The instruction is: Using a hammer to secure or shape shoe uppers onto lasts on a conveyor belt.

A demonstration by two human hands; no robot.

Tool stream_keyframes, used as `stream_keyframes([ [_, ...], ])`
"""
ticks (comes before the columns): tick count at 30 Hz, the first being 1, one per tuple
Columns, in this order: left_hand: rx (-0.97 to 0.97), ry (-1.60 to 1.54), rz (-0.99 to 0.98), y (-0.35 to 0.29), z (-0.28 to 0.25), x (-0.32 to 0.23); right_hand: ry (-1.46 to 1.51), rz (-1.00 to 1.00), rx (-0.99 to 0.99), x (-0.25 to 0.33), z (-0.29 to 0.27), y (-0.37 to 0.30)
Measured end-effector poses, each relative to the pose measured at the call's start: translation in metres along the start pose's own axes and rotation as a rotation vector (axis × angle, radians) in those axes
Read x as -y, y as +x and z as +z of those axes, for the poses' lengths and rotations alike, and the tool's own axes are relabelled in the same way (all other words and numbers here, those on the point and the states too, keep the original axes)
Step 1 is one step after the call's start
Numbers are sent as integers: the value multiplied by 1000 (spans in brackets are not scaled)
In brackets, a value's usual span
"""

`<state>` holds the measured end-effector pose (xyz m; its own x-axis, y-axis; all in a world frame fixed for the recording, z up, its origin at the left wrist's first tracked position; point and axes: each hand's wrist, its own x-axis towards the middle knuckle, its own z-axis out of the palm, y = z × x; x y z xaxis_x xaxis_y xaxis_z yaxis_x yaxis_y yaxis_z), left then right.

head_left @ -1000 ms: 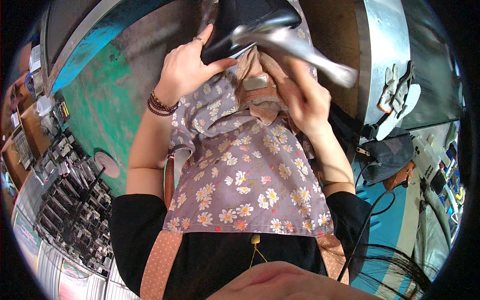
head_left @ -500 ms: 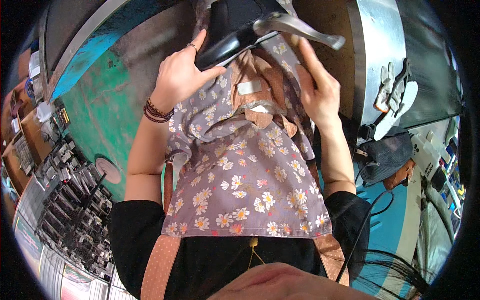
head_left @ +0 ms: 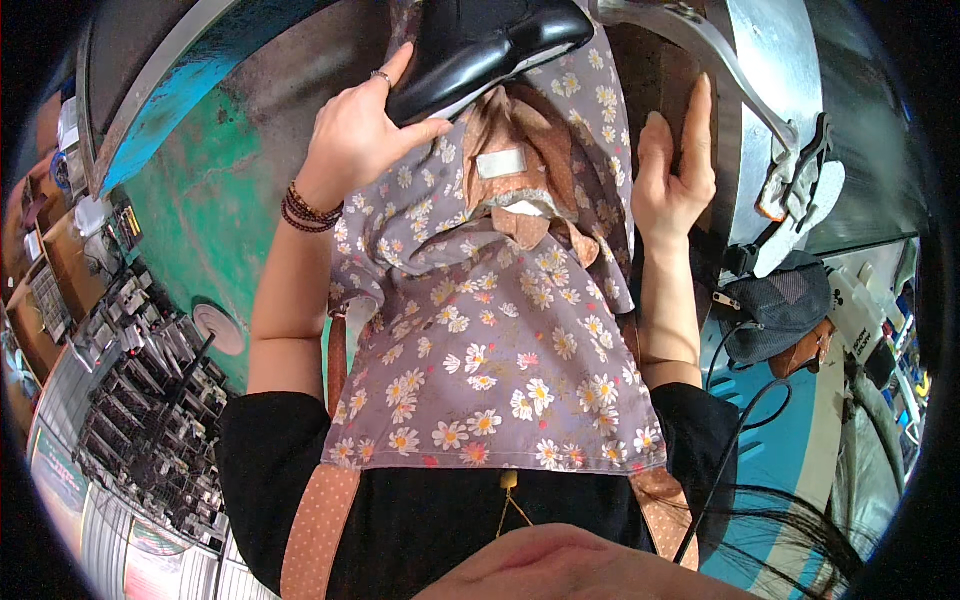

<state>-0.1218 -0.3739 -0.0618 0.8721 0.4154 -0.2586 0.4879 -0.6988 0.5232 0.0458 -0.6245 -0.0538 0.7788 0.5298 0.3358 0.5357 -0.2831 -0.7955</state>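
A glossy black shoe-like piece (head_left: 500, 60) with a pale strip along its lower edge lies over my apron at the top of the view. My left hand (head_left: 365, 135) grips its near left end, thumb along the lower edge and forefinger on top; the other fingers are mostly hidden. Off to the right, a curved metal bar (head_left: 715, 45) stands apart from the black piece, its root cut off by the frame. My right hand (head_left: 675, 185) is raised just below that bar, fingers stretched and nothing in them.
A flowered apron (head_left: 480, 350) covers my front. On the right, pale gloves (head_left: 795, 190) hang by a metal rim (head_left: 770, 60), above a dark mesh bag (head_left: 780, 310). A blue-edged curved frame (head_left: 165, 120) arches at upper left. Racks of dark parts (head_left: 150, 390) stand at lower left.
The metal bar has swung right, away from the black piece. My right hand has moved right and is spread, clear of the piece. My left hand has kept its place.
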Motion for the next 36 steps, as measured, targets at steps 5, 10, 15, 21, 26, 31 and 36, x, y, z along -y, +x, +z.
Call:
stream_keyframes([
  [5, -31, 25, 15, 1, 5, 2, -119, -17, 197, -24, 1, 6],
  [10, -9, -46, 73, 0, 3, 10, 185, 59, -121, -6, -2, 2],
  [15, 67, -235, 87, 6, -4, 17, 115, 263, 88, -47, 8, -4],
  [21, 203, -1063, 124, -5, 5, 48, 415, 208, -98, -15, -5, -7],
  [26, -105, -786, -87, 30, 26, 35, 371, 141, -52, 6, 0, 6],
  [31, -4, -409, 12, 26, 27, 31, 380, -1, -96, 20, 3, 20],
  [36, -208, -222, 253, 9, 33, 23, 299, -181, -24, 46, 1, 21],
])
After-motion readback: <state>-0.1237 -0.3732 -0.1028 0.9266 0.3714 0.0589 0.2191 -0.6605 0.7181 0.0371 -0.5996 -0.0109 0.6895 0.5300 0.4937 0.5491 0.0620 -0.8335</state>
